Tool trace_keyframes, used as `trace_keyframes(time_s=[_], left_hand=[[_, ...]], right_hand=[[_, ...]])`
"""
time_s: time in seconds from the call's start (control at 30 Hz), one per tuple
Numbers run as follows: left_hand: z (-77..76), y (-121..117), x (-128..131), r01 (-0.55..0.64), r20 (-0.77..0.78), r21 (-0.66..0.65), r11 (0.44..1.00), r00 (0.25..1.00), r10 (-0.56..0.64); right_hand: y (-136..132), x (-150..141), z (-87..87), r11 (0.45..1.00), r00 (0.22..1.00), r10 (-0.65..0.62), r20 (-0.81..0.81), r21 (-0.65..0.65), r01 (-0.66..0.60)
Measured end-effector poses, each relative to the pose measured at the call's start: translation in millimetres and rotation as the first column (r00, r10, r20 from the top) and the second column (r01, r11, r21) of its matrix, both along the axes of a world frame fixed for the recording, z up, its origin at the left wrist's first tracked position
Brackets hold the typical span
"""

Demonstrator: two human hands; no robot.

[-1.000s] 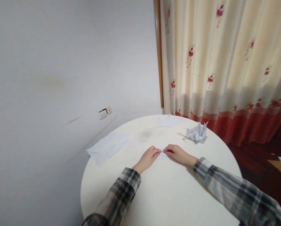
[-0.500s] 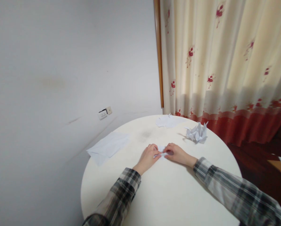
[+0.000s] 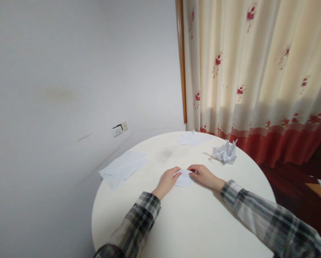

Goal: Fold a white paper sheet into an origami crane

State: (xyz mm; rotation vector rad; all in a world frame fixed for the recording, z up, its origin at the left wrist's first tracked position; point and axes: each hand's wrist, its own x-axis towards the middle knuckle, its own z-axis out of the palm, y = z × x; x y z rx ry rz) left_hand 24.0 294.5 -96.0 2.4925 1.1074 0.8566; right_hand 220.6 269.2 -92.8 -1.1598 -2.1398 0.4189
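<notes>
Paper (image 3: 183, 178) shows more than before.

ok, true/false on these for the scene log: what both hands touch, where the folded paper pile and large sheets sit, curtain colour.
1. The left hand and right hand both touch the small paper. True.
2. The folded paper pile is left of both hands. False: it is farther out, on the right.
3. The large sheets lie on the left part of the table. True.
4. The curtain is plain blue. False: it is patterned, cream and red.
</notes>
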Motion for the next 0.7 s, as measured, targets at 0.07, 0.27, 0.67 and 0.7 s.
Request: trace_keyframes(time_s=[0.07, 0.27, 0.67, 0.7], left_hand=[[-3.3, 2.8, -0.4, 0.006, 0.001, 0.027, 1.000, 1.000, -0.006], [-8.8, 7.1, -2.7, 0.006, -0.084, 0.078, 0.997, 0.996, 0.000], [-10.2, 8.4, -2.5, 0.003, -0.127, 0.076, 0.997, 0.992, 0.006], [-10.5, 8.6, -2.5, 0.005, -0.118, 0.076, 0.997, 0.993, 0.004]], right_hand=[[1.7, 0.4, -1.8, 1.000, 1.000, -0.010, -0.012, 0.017, 0.011], [7.2, 2.7, -9.4, 0.998, 0.999, -0.054, 0.003, 0.045, 0.054], [13.0, 5.6, -17.1, 0.994, 0.996, -0.083, -0.039, 0.067, 0.085], [11.9, 5.3, -15.6, 0.995, 0.996, -0.084, -0.034, 0.060, 0.085]])
